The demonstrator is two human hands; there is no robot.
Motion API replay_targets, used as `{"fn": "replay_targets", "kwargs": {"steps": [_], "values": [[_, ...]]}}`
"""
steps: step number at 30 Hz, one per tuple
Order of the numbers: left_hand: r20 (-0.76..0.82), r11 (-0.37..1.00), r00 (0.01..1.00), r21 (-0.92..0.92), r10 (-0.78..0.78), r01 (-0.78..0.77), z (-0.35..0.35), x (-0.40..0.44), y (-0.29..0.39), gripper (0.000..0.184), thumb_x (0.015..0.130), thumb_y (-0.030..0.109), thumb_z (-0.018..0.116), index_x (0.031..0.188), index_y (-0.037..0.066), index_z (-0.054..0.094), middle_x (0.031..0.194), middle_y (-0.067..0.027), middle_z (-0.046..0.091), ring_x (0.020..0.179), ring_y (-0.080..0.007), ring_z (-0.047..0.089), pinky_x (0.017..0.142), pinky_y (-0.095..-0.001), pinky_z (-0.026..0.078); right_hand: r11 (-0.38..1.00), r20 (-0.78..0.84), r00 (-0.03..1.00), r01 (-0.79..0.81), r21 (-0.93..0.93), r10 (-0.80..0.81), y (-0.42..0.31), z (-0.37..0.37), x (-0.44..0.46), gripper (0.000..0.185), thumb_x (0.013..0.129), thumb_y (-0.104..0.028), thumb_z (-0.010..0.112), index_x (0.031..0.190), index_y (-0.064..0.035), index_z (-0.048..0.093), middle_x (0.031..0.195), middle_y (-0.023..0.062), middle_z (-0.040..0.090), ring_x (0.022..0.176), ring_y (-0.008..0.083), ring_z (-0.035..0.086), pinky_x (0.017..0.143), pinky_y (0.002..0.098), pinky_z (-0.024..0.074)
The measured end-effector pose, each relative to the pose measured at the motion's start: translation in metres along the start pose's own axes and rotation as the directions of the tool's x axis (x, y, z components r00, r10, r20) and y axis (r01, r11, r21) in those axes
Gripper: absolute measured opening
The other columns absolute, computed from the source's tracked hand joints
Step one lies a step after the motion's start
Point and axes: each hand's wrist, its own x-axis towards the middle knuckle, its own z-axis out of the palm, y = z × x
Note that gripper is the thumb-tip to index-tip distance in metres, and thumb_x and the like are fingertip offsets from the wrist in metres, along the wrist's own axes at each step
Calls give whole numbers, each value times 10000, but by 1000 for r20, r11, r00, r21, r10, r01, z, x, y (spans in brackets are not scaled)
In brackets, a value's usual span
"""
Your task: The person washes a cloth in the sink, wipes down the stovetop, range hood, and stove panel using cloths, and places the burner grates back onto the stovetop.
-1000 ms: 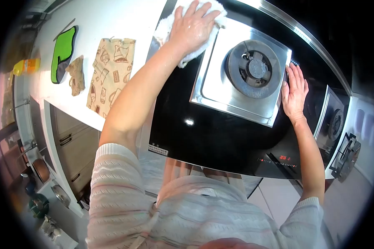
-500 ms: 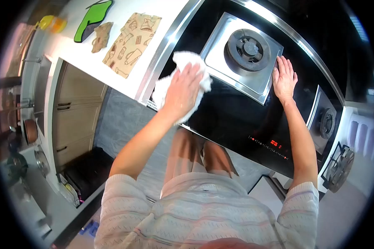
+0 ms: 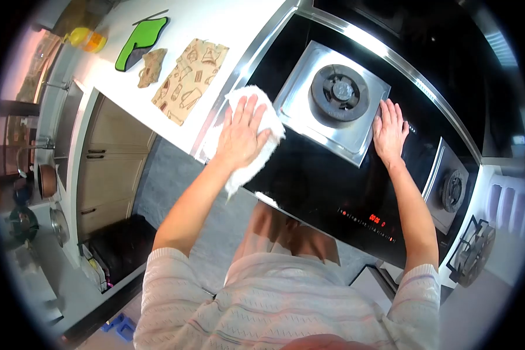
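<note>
My left hand [image 3: 239, 140] lies on a white cloth [image 3: 249, 171] with its fingers stretched out and spread. It presses the cloth onto the left part of the black glass cooktop [image 3: 309, 166], where the cloth overlaps the metal edge strip. My right hand [image 3: 390, 131] rests on the glass, fingers extended and nothing held, beside the right edge of a square steel burner plate [image 3: 297, 93]. A round dark burner [image 3: 340, 92] sits on that plate. Red digits [image 3: 377, 220] glow near the cooktop's front edge.
On the white counter [image 3: 227, 23] at left lie a patterned brown sheet [image 3: 191, 81], a crumpled brown piece [image 3: 152, 68] and a green-and-black item [image 3: 143, 42]. A yellow bottle [image 3: 88, 39] stands farther left. A second burner [image 3: 452, 191] and a pan support [image 3: 473, 251] are at right.
My left hand and the cloth have shifted slightly left on the cooktop, and the cloth is spread flatter. My right hand stays beside the burner plate. The camera view has tilted a little.
</note>
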Motion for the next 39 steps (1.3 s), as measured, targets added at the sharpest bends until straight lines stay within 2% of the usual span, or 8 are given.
{"fn": "replay_targets", "kwargs": {"steps": [10,16,20,27,30,33,37,39], "values": [[-168,997,985,68,34,-23,41,259,-24,563,916,392,350,1346,27,347,1439,-150,267,1345,-296,212,1079,-509,143,1000,89,996,-19,15,17,-6,-14,6,483,843,-225,473,1308,-114,411,1397,70,337,1338,262,222,1034,554,177],[24,951,956,-101,-293,294,38,325,23,678,892,455,342,1380,-9,264,1467,-180,181,1369,-335,105,1105,-467,72,998,59,998,10,55,-13,-4,-18,8,455,809,-200,520,1244,-86,454,1351,85,371,1309,267,265,1015,533,213],[180,943,926,72,-333,325,44,346,44,735,847,477,389,1388,1,238,1460,-226,148,1358,-391,84,1086,-507,110,995,76,997,-31,100,23,0,-13,1,456,860,-262,482,1284,-108,414,1379,96,344,1329,275,218,1020,576,182],[332,979,943,188,8,-74,62,330,145,624,886,378,403,1420,117,213,1454,-255,120,1338,-434,128,1066,-522,181,946,-15,1000,-19,323,25,10,-8,-6,415,879,-252,475,1265,-104,444,1353,99,382,1326,279,232,1016,577,181],[274,921,913,164,303,-354,92,319,205,618,869,370,417,1405,110,252,1457,-246,133,1346,-412,136,1052,-539,206,781,-104,987,-31,624,123,31,-13,-19,294,840,-209,537,1093,-66,582,1214,111,528,1203,256,432,1001,449,302],[205,903,890,53,408,-426,98,262,307,570,887,310,379,1403,100,255,1484,-145,159,1373,-331,119,1073,-547,133,692,-174,969,4,721,176,78,-58,-76,207,822,-136,556,986,-26,617,1071,142,610,1014,293,573,881,362,450],[123,795,786,-85,606,-600,93,181,362,530,879,243,383,1365,46,304,1458,-154,222,1349,-332,195,1068,-535,166,557,110,903,-347,755,415,141,-118,-190,125,834,-62,548,929,-15,616,923,129,627,830,236,617,735,292,486],[46,672,674,-148,737,-725,84,103,376,555,865,223,463,1359,31,302,1453,-173,218,1353,-325,194,1052,-525,198,601,44,879,-360,713,474,169,-133,-242,124,834,-41,550,928,-20,627,943,118,633,830,218,620,736,274,485]]}}
